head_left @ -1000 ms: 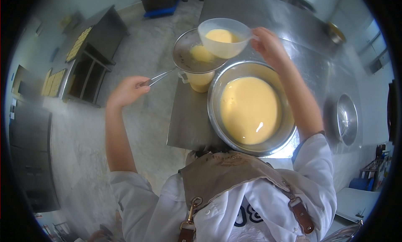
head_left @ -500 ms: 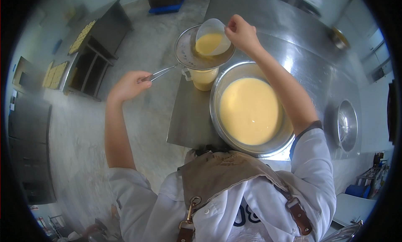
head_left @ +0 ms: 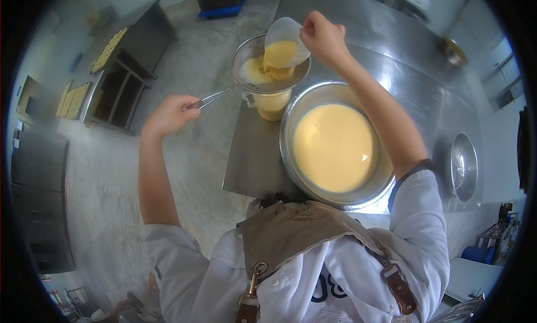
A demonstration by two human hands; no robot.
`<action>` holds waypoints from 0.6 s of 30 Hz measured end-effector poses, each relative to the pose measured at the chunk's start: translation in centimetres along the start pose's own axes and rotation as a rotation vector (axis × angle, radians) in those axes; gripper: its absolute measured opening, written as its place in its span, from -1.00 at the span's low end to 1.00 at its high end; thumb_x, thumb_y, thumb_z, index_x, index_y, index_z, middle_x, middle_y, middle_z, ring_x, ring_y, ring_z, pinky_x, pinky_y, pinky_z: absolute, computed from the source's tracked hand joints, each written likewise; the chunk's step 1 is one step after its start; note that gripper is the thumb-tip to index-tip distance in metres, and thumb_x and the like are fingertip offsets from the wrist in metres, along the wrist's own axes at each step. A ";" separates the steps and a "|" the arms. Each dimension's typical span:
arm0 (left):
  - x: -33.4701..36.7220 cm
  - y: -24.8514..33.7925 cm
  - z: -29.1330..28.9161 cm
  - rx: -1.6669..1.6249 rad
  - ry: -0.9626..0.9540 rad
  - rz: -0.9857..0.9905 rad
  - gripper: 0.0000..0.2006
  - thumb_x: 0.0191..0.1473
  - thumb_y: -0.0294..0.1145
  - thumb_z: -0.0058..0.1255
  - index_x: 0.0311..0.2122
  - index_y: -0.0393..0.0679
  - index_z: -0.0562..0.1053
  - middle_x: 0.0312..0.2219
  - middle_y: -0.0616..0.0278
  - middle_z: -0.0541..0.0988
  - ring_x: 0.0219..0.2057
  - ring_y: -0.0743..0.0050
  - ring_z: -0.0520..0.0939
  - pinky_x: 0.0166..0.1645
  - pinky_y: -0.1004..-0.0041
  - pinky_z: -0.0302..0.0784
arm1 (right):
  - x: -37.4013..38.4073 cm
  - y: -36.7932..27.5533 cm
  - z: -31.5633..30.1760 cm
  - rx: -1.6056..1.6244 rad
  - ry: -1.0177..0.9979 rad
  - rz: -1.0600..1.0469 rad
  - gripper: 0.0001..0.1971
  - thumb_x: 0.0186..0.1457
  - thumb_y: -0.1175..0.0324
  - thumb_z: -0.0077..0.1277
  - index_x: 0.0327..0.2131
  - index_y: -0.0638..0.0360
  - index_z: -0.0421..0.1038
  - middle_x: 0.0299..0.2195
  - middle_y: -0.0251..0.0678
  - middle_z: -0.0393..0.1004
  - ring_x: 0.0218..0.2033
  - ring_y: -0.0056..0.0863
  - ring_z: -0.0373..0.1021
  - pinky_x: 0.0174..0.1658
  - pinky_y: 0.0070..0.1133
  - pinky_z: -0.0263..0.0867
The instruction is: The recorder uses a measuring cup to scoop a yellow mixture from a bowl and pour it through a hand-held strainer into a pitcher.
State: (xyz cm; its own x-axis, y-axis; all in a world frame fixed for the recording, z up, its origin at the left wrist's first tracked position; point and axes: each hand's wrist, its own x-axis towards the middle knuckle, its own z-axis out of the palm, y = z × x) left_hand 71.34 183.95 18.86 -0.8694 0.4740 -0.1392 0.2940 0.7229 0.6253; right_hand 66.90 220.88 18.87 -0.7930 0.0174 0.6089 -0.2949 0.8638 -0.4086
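My left hand (head_left: 172, 115) is closed around the wire handle of a round mesh strainer (head_left: 237, 79). The strainer rests over a clear jug (head_left: 271, 106) that holds pale yellow liquid. Tilted above the mesh is a translucent plastic measuring cup (head_left: 286, 29), gripped at its right side by my right hand (head_left: 324, 39). Yellow liquid runs from the cup into the strainer and pools there with some foam. Just right of the jug stands a large steel bowl (head_left: 288, 169) of smooth yellow liquid, under my right forearm. The cup's handle is hidden by my fingers.
The jug and bowl stand on a steel table (head_left: 254, 155), near its left edge. An empty steel bowl (head_left: 463, 167) lies toward the right, and another round container (head_left: 454, 50) sits farther back. Across the floor on the left, a steel counter (head_left: 137, 49) carries trays of yellow pieces.
My right hand and the measuring cup have risen slightly and tipped further. Liquid now pours onto the mesh, which was nearly bare before. The strainer has shifted a little left.
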 end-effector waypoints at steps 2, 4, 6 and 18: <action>-0.1 0.1 -0.2 0.021 -0.016 -0.063 -0.73 -0.05 -0.42 0.06 -0.20 -0.28 0.46 -0.40 0.18 0.55 -0.32 0.46 0.50 -0.18 0.45 0.38 | 0.1 -0.1 -0.1 -0.002 0.003 -0.010 -0.87 -0.06 0.33 -0.07 -0.40 0.10 0.32 -0.58 -0.33 0.49 -0.47 -0.34 0.42 -0.15 -0.36 0.02; -0.1 0.1 -0.2 0.010 -0.017 -0.069 -0.73 -0.05 -0.42 0.06 -0.20 -0.29 0.45 -0.39 0.17 0.55 -0.31 0.45 0.51 -0.17 0.45 0.38 | 0.1 -0.3 -0.3 -0.008 0.004 -0.014 -0.88 -0.06 0.33 -0.07 -0.40 0.10 0.32 -0.59 -0.33 0.48 -0.48 -0.34 0.41 -0.15 -0.36 0.02; -0.1 0.2 -0.2 0.000 -0.019 -0.074 -0.72 -0.05 -0.43 0.06 -0.19 -0.30 0.45 -0.37 0.16 0.55 -0.30 0.44 0.52 -0.16 0.44 0.38 | 0.2 -0.5 -0.5 -0.037 0.004 -0.029 -0.88 -0.07 0.34 -0.06 -0.41 0.09 0.32 -0.60 -0.35 0.47 -0.49 -0.35 0.41 -0.16 -0.37 0.02; -0.2 0.4 -0.4 0.010 -0.011 -0.074 -0.73 -0.05 -0.43 0.06 -0.21 -0.30 0.45 -0.39 0.16 0.55 -0.31 0.44 0.51 -0.15 0.44 0.37 | 0.1 -0.7 -0.2 -0.108 0.067 -0.140 -0.90 -0.10 0.36 -0.04 -0.43 0.05 0.32 -0.66 -0.39 0.42 -0.51 -0.38 0.40 -0.21 -0.37 0.05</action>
State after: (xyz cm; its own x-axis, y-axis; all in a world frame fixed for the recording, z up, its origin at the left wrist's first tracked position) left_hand 71.47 183.91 19.41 -0.8845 0.4247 -0.1929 0.2333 0.7608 0.6056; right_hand 67.17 220.37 19.32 -0.7100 -0.0768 0.7000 -0.3386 0.9088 -0.2437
